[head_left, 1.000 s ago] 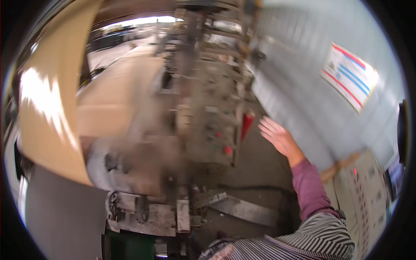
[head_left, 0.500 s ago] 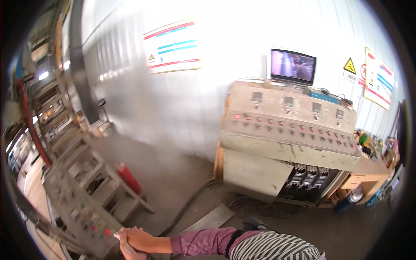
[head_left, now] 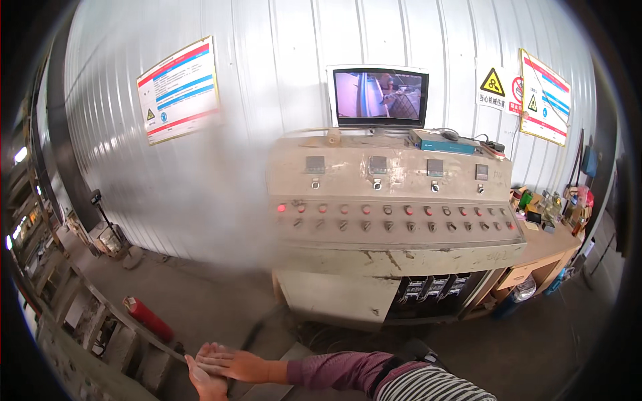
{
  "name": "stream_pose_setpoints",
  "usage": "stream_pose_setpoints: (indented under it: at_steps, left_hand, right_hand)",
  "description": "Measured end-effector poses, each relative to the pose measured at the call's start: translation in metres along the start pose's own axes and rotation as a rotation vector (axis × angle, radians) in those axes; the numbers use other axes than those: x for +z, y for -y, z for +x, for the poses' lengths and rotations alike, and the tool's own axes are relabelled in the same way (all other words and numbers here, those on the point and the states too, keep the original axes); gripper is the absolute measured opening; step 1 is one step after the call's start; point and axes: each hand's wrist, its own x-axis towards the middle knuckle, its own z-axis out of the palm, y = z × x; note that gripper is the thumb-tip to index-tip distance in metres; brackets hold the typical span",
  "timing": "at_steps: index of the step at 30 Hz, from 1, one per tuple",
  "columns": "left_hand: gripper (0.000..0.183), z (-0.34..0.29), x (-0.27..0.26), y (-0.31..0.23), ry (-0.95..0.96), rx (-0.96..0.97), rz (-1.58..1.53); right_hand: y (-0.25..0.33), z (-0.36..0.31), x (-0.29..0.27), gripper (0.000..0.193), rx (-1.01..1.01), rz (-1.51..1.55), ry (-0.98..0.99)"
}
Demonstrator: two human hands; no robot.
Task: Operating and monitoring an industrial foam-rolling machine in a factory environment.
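Observation:
At the lower left of the view my two hands meet in front of the floor. My right hand [head_left: 244,366] lies flat across my left, its fingers stretched out and close together. Under and beside it, my left hand [head_left: 206,385] is turned upward with its fingers extended, partly covered by the right. No object shows between the palms. My right forearm, in a purple sleeve [head_left: 334,369] with a black-and-white striped cover, comes in from the lower right. A beige control console [head_left: 414,260] with rows of buttons and knobs stands ahead, apart from both hands.
A monitor [head_left: 378,97] and a teal box [head_left: 441,142] sit on the console. Its lower cabinet exposes electrical units [head_left: 431,289]. A cluttered wooden desk [head_left: 545,248] stands at right. At left are a red cylinder [head_left: 148,319] and a metal frame [head_left: 124,351]. A pale blur hides the console's left edge.
My view has turned right, so the console and monitor now appear larger and farther left. My hands stay together, with the right now flatter over the left.

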Motion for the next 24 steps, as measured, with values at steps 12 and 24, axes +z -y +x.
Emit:
stream_pose_setpoints:
  at_steps: [12, 24]
  left_hand:
    - [0.021, 0.047, 0.007, 0.061, -0.343, 0.791, 1.06]
    - [0.024, -0.018, 0.062, 0.016, 0.057, 0.427, 0.258]
  right_hand:
    - [0.009, 0.006, -0.009, 0.052, 0.039, -0.108, -0.267]
    - [0.01, 0.012, -0.032, 0.065, 0.106, 0.078, -0.221]
